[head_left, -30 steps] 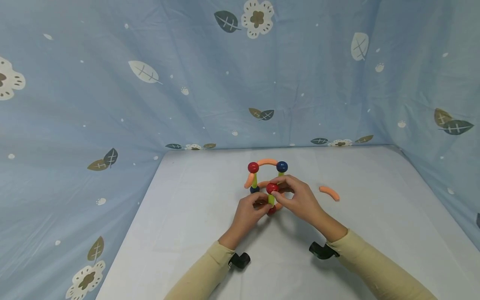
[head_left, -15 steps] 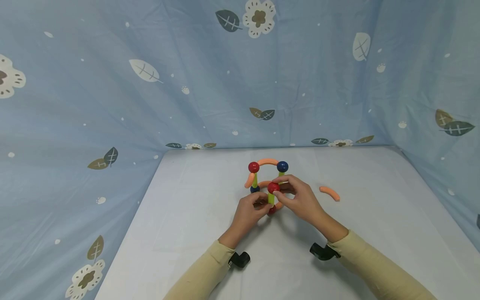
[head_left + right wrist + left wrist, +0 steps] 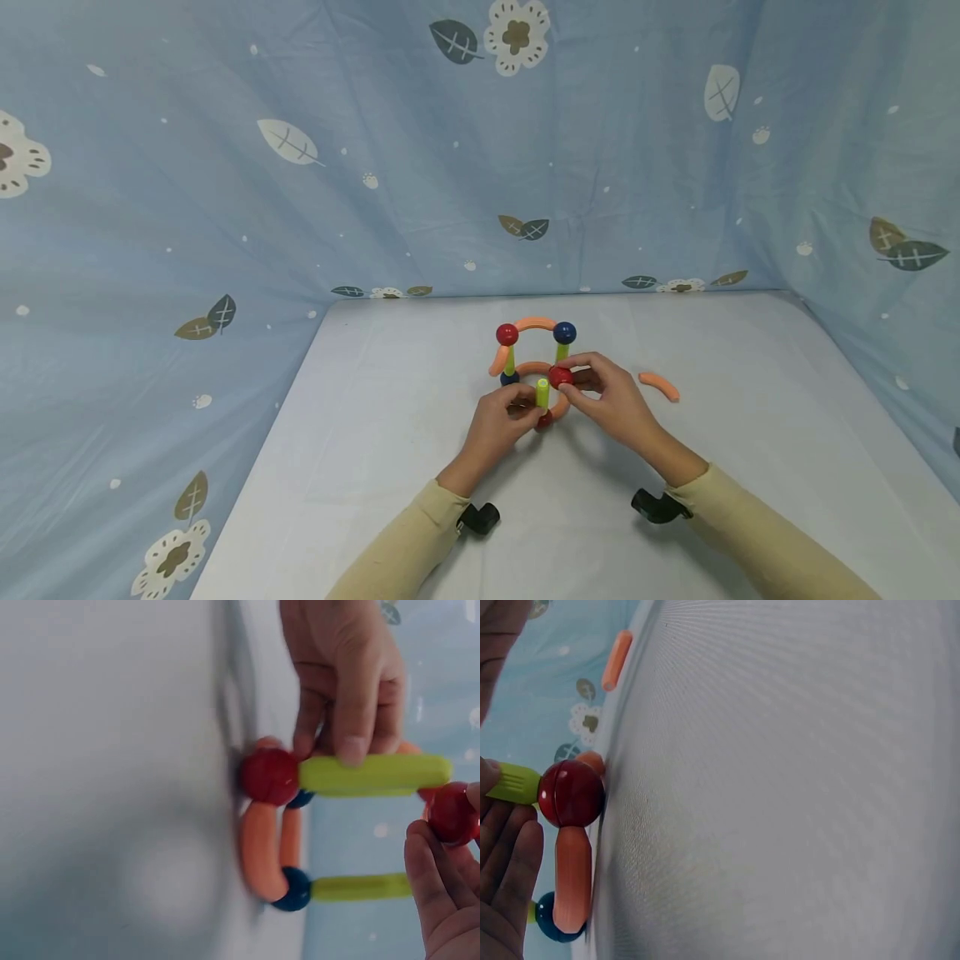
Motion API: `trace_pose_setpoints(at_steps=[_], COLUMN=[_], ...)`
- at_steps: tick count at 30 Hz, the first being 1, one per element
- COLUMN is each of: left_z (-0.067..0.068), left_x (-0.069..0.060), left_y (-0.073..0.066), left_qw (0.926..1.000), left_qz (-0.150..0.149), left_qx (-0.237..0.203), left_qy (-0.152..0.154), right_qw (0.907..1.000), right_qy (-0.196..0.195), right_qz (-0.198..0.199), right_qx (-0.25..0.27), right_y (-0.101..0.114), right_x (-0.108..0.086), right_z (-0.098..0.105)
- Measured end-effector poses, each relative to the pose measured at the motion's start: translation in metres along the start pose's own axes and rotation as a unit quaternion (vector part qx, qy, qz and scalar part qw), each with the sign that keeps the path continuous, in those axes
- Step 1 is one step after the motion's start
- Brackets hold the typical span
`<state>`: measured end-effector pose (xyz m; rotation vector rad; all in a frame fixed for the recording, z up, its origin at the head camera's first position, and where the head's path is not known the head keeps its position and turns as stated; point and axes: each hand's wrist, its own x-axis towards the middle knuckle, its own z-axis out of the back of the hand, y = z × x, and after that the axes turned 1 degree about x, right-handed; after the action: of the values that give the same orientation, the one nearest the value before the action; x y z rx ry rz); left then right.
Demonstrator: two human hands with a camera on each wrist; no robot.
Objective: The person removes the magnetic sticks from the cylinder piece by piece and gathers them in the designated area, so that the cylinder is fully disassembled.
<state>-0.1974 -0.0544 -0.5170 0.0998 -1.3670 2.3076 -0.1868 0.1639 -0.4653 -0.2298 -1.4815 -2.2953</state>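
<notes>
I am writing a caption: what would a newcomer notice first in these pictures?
Probably the red ball in the right hand, near the head view's centre, beside the top of the green stick that the left hand pinches. This stick stands in a colourful frame. A curved orange piece lies apart, farther right.

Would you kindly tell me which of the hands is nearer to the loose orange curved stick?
Right. The right hand, pinching a red ball, is left of that orange curved stick; the left hand, gripping a green stick, is farther left.
</notes>
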Motion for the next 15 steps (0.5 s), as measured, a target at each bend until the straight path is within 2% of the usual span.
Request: trace_pose_setpoints(at_steps=[8,15], left_z=[0.001,0.000], left_x=[0.000,0.001], left_y=[0.000,0.001], left_qw=[0.9999,0.9999], left_qz=[0.010,0.013], left_qx=[0.000,-0.005], left_qy=[0.002,0.005], right_qw=[0.9980,0.9916], right_qy=[0.019,0.010], right_qz=[-0.052,-0.100], right_qx=[-0.029,-0.083], right_y=[-0.030,-0.058], right_x=[-0.004,0.001], right_z=[0.010,0.021])
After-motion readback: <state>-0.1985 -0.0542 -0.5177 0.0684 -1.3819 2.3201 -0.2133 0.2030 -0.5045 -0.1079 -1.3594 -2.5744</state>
